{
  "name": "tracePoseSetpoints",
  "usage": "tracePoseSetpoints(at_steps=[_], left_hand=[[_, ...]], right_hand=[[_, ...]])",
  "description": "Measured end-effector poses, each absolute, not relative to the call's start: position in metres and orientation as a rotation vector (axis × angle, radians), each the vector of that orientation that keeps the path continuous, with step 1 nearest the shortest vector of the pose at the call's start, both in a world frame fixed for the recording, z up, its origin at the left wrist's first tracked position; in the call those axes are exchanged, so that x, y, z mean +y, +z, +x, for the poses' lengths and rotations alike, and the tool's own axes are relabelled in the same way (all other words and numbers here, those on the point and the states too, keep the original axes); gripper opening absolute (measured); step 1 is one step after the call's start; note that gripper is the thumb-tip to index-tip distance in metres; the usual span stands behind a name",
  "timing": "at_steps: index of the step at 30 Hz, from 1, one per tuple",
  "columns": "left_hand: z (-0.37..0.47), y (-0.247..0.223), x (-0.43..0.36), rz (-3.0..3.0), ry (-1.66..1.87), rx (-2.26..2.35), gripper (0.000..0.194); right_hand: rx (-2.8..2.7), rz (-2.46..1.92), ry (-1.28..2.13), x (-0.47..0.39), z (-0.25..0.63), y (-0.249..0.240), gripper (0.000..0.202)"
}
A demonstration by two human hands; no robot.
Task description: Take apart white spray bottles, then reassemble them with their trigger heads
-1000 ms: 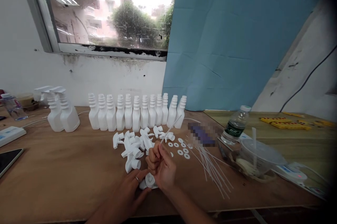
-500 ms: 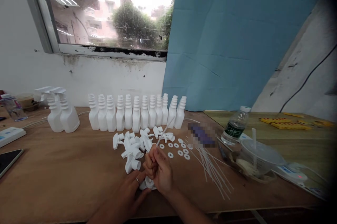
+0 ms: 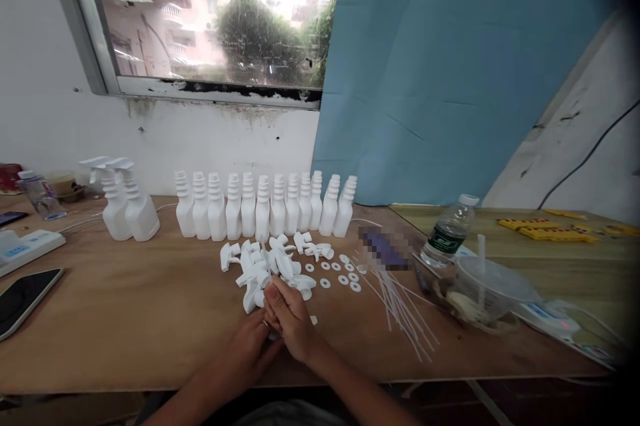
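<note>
My right hand (image 3: pixel 290 316) is closed around a thin white plastic tube (image 3: pixel 267 258), whose upper end sticks up above my fist. Right beside it, my left hand (image 3: pixel 253 339) is curled round a white trigger spray head (image 3: pixel 313 321), mostly hidden under both hands. The hands touch near the front of the table. Just beyond them lies a heap of white trigger spray heads (image 3: pixel 253 266). Flat white washers (image 3: pixel 325 283) are scattered to the right of the heap, and a bundle of loose white tubes (image 3: pixel 407 319) lies further right.
Several white bottles without heads (image 3: pixel 233 213) stand in a row along the wall. Two bottles with spray heads (image 3: pixel 140 216) stand left of them. A phone (image 3: pixel 27 299) lies at the left; a water bottle (image 3: pixel 447 236) and a plastic bowl (image 3: pixel 495 283) are at the right.
My right hand has come down closer to my left hand, and the tube now leans slightly left instead of right. The head view has shifted a little.
</note>
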State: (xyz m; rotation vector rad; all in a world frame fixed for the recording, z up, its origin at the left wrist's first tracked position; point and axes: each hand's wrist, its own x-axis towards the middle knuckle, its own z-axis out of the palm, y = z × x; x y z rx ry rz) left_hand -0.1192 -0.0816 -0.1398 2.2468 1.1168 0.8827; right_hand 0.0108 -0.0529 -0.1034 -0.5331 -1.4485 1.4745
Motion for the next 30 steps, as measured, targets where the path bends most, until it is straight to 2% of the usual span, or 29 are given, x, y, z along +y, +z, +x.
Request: tracePoseSetpoints(at_steps=[4, 5, 8, 9, 13, 16, 18, 20, 22, 24, 27, 30], left_hand=[[-0.125, -0.135, -0.083, 2.058, 0.885, 1.081, 0.026], [-0.127, -0.133, -0.083, 1.988, 0.903, 1.066, 0.028], [-0.129, -0.127, -0.082, 1.771, 1.061, 1.006, 0.031], [-0.129, -0.124, -0.083, 1.72, 1.113, 0.992, 0.031], [-0.124, -0.11, -0.091, 1.797, 1.095, 1.037, 0.025], [-0.131, -0.097, -0.089, 2.075, 0.977, 1.108, 0.025], [-0.151, -0.088, -0.07, 2.19, 1.031, 1.232, 0.027], [-0.184, -0.079, -0.035, 2.157, 1.282, 1.488, 0.023], [-0.223, -0.071, 0.01, 1.891, 1.608, 1.815, 0.022], [-0.259, -0.067, 0.055, 1.549, 1.791, 2.027, 0.035], [-0.29, -0.071, 0.102, 1.329, 1.793, 2.122, 0.055], [-0.295, -0.084, 0.116, 1.309, 1.705, 2.081, 0.048]], right_hand=[[-1.712, -0.617, 1.33, -0.057, 0.037, -0.086, 0.029], [-1.794, -0.664, 1.204, -0.058, 0.047, -0.081, 0.035], [-1.899, -0.859, 0.923, -0.059, 0.074, -0.072, 0.072], [-1.893, -0.909, 0.921, -0.059, 0.08, -0.072, 0.075], [-1.737, -0.908, 1.309, -0.06, 0.087, -0.088, 0.042], [-1.435, -0.829, 1.507, -0.06, 0.094, -0.104, 0.036], [-1.202, -0.81, 1.46, -0.058, 0.106, -0.111, 0.033], [-1.027, -0.797, 1.356, -0.053, 0.122, -0.113, 0.031], [-0.951, -0.798, 1.231, -0.048, 0.139, -0.113, 0.032], [-0.921, -0.825, 1.088, -0.044, 0.153, -0.112, 0.038], [-0.925, -0.881, 0.942, -0.042, 0.164, -0.114, 0.046], [-0.978, -0.923, 0.907, -0.043, 0.165, -0.119, 0.042]])
